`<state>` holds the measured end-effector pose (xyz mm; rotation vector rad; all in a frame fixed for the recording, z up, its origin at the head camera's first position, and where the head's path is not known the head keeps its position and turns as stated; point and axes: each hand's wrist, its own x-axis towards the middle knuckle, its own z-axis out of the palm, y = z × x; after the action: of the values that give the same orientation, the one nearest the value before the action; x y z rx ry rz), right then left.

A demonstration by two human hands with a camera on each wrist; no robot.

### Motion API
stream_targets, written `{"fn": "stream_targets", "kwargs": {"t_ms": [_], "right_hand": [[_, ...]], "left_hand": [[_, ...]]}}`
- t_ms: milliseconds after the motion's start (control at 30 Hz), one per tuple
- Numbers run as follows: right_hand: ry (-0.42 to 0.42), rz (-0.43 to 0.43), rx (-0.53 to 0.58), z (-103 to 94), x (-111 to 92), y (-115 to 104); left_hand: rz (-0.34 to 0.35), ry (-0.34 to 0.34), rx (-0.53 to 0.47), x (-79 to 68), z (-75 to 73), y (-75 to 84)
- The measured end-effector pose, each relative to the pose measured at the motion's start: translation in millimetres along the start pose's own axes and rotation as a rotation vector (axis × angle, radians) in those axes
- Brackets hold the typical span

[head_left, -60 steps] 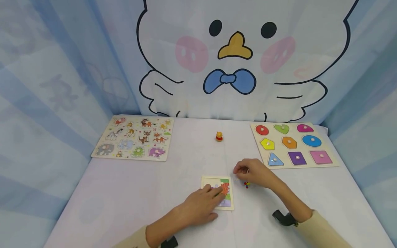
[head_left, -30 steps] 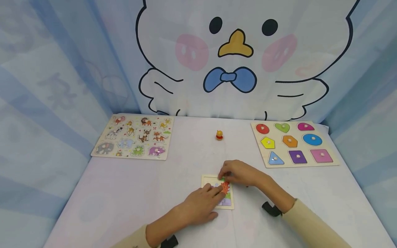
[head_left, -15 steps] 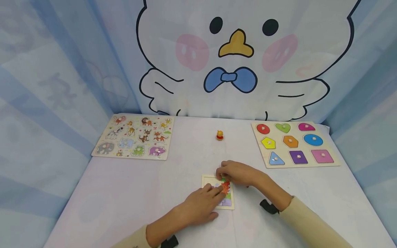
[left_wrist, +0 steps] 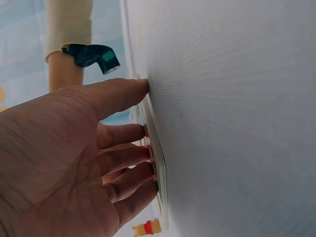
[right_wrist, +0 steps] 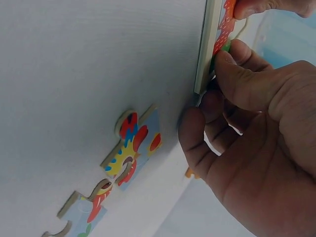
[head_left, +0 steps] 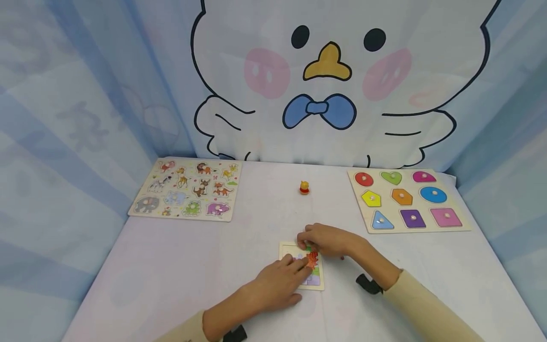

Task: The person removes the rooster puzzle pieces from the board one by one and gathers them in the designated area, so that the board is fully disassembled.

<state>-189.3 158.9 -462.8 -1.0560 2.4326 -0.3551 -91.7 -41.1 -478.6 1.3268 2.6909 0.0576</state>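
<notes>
A small jigsaw puzzle in a pale wooden frame [head_left: 322, 280] lies on the white tablecloth before me. The left hand [head_left: 279, 282] rests across its left and middle part, fingertips pressing on the picture, with the thumb off the near side. At the frame's far right corner, the right hand [head_left: 326, 240] pinches a green-edged jigsaw piece [right_wrist: 226, 47] between thumb and forefinger. A red patterned part of the picture [head_left: 313, 259] shows beside the left fingertips. In the right wrist view, two loose jigsaw pieces, one yellow and red [right_wrist: 133, 143] and one light blue [right_wrist: 86, 215], lie below the right hand.
An animal knob puzzle [head_left: 183, 190] lies at the back left. A shape knob puzzle [head_left: 410, 199] with coloured shapes lies at the back right. Between them stands a small yellow and red bear figure [head_left: 304, 188]. A printed curtain [head_left: 256, 133] hangs behind the table.
From right of the frame, the right hand moved left to its far right corner, then stayed almost still. The left hand has kept its place on the puzzle.
</notes>
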Motion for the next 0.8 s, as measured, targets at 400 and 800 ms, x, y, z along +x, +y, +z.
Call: {"fn": "stream_targets", "kwargs": {"t_ms": [400,800], "right_hand": [[0.057,-0.02,0.034,-1.3,-7,-3],[0.147,-0.013,0.237,7.6,-17,12]], "left_hand": [[0.016,0.018,0.057,-0.1,0.7,0.5],[0.016,0.051,0.067,-0.7,2.4,1.3]]}}
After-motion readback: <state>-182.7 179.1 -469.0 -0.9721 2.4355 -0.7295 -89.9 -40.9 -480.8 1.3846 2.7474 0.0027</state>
